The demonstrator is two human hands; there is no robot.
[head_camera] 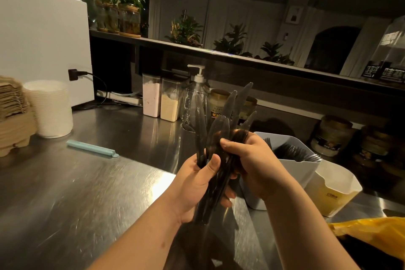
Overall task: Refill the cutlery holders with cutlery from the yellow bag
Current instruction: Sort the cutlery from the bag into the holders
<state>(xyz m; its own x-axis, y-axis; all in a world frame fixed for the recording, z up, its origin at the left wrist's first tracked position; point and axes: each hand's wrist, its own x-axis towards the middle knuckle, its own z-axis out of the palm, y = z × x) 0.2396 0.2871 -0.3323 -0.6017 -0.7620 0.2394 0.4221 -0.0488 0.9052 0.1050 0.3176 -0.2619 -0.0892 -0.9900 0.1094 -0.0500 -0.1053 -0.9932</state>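
Both hands hold one bundle of dark translucent plastic knives [221,125] upright above the steel counter, blades fanned upward. My left hand [197,184] grips the handles from the left and below. My right hand [247,160] grips the bundle from the right, a little higher. Just right of the hands stands a grey cutlery holder [304,171] with dark forks inside. A white holder [337,190] stands beside it on its right. The yellow bag [372,234] lies open at the lower right edge.
The steel counter [98,193] carries a pale blue clip stick [92,148], stacked white lids [52,109] and cardboard cup trays [13,120] at left. Powder containers [161,103], a pump bottle [197,94] and jars [331,136] line the back under a shelf.
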